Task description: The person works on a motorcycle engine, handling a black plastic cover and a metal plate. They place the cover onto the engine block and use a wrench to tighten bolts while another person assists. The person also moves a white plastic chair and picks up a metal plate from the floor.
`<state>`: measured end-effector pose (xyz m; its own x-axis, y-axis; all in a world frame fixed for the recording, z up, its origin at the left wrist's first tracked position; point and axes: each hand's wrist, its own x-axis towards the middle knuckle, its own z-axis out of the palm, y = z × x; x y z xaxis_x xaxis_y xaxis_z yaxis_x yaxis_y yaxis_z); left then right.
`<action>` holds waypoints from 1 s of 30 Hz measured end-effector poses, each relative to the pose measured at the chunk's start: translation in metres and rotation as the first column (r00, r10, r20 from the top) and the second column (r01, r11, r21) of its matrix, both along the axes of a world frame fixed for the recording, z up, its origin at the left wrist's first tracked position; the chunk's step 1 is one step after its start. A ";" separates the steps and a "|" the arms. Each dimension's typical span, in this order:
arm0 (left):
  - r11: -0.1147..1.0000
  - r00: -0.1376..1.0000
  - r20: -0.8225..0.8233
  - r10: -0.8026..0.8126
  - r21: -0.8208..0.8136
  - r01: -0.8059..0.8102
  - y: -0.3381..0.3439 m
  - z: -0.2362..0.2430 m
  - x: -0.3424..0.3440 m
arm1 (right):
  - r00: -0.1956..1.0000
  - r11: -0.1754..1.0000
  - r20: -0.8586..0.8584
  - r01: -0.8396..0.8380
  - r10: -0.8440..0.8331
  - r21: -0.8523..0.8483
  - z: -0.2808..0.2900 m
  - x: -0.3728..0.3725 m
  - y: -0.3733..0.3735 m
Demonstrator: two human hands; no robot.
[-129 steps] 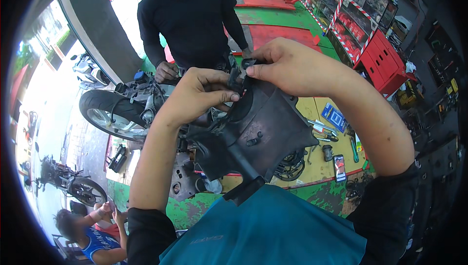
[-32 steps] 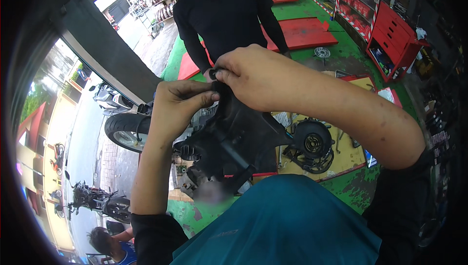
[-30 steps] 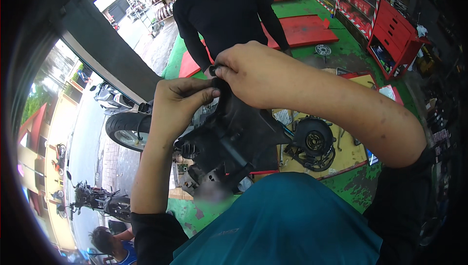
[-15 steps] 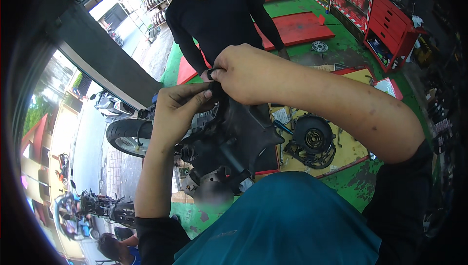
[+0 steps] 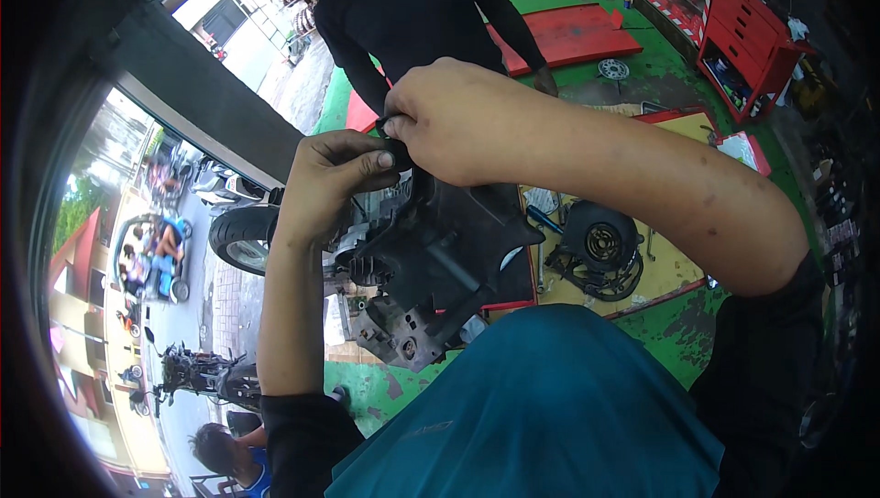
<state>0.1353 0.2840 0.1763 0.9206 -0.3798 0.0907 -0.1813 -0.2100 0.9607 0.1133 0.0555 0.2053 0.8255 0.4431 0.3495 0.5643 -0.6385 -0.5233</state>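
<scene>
A large dark plastic panel hangs beneath my hands, over metal engine parts. My left hand pinches the narrow upper end of the panel, thumb across it. My right hand is closed just above and to the right, its fingertips on a small black piece at that end, largely hidden by the hand. Right of the panel, a round black housing lies on a yellow-topped work surface among tools.
A person in a black shirt stands opposite. A motorcycle wheel is at left; red ramps and a red tool cabinet stand behind. Another person sits lower left. A passenger vehicle and motorbikes are on the street.
Over the last second both hands and the panel's top have shifted slightly upward and left in view. The grip persists. A passenger vehicle has come into clearer view on the street.
</scene>
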 end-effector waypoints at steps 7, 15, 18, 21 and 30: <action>1.000 0.998 0.064 -0.014 0.029 0.012 -0.005 -0.005 -0.005 | 0.986 0.991 -0.145 0.071 -0.087 -0.114 0.011 -0.006 0.001; 0.996 0.985 0.175 -0.013 0.087 -0.002 -0.008 -0.007 -0.004 | 0.999 0.990 -0.030 0.037 -0.042 -0.133 0.000 0.004 -0.002; 0.996 0.983 0.184 0.000 0.087 -0.017 -0.009 -0.008 -0.004 | 0.996 0.987 -0.073 0.038 -0.050 -0.156 0.003 0.004 0.000; 0.997 0.983 0.183 0.021 0.068 -0.034 -0.008 -0.008 -0.004 | 0.982 0.989 -0.181 0.035 -0.061 -0.145 0.014 -0.003 0.001; 0.997 0.985 0.154 0.075 -0.011 -0.075 -0.009 -0.006 -0.007 | 0.999 0.999 0.038 -0.032 0.032 0.005 -0.005 0.013 -0.005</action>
<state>0.1287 0.2754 0.1699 0.9213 -0.3094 0.2354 -0.3111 -0.2234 0.9237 0.1263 0.0508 0.1998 0.7970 0.4671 0.3829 0.6040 -0.6167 -0.5048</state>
